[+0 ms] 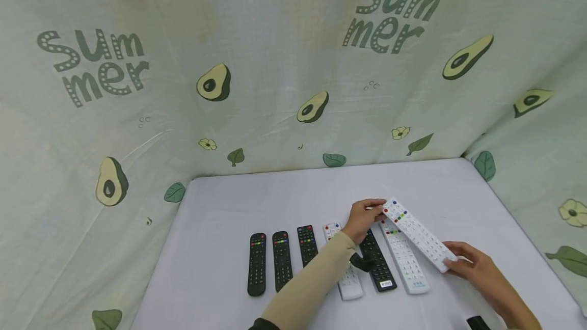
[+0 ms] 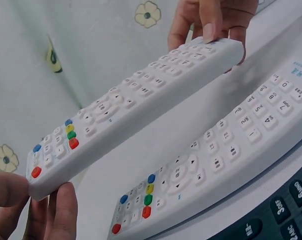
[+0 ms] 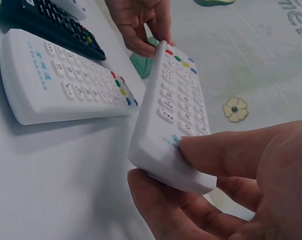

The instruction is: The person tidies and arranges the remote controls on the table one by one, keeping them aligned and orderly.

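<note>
Both hands hold a white remote control [image 1: 419, 233] raised at a slant above the table, its buttons facing up. My left hand [image 1: 364, 219] pinches the far end, beside the red and blue buttons. At the near end, my right hand [image 1: 474, 265] grips it with the thumb on top and fingers underneath, as the right wrist view shows. Just below lies a second white remote [image 1: 405, 258] of the same look. A black remote [image 1: 378, 264] with a white label lies to its left, partly hidden by the left hand and wrist.
Further left in the row lie another white remote [image 1: 350, 286], partly behind the left sleeve, and three black remotes, the leftmost [image 1: 257, 265] fully visible. The white tabletop [image 1: 211, 218] meets a printed cloth [image 1: 266, 39] at its back edge.
</note>
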`<state>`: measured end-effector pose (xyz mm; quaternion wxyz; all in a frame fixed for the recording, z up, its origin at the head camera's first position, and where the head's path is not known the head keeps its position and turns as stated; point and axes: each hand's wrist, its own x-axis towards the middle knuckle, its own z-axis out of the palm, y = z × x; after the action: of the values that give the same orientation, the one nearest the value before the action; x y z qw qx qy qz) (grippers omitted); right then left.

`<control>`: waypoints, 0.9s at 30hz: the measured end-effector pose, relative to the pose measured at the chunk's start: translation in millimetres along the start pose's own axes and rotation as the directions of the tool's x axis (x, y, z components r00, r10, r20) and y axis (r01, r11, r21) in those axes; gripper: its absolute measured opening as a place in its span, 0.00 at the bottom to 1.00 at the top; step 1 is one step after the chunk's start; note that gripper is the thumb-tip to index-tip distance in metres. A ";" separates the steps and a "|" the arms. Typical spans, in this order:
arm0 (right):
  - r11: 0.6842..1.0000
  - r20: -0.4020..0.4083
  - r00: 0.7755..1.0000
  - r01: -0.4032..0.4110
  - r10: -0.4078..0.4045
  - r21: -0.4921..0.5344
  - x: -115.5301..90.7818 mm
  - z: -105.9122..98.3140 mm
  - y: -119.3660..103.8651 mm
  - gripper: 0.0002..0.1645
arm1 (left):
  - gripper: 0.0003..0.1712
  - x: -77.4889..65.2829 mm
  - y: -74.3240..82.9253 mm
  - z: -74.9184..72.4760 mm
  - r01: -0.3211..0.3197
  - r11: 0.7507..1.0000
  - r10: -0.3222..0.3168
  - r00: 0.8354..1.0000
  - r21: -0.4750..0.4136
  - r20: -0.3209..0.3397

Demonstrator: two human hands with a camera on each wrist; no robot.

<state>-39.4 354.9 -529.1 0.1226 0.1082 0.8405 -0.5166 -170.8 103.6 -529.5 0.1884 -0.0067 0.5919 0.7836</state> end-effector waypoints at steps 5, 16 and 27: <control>1.000 0.037 0.999 -0.004 0.004 -0.014 -5.8 1.6 4.0 0.38 | 0.14 0.4 -6.2 7.3 0.004 0.998 0.000 0.999 -0.064 0.051; 0.996 0.010 0.999 0.043 -0.042 -0.073 -10.6 1.7 17.1 0.37 | 0.22 -6.6 -15.0 27.4 0.069 0.983 -0.051 0.993 -0.172 0.104; 0.997 0.058 0.998 0.012 -0.007 -0.082 -13.1 1.1 22.3 0.37 | 0.28 -14.6 -17.5 42.2 0.113 0.983 -0.086 0.980 -0.146 0.181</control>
<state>-20.0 363.1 -544.2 0.1486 0.0843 0.8577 -0.4849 -143.0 142.6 -529.7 0.2772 0.0173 0.5093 0.8145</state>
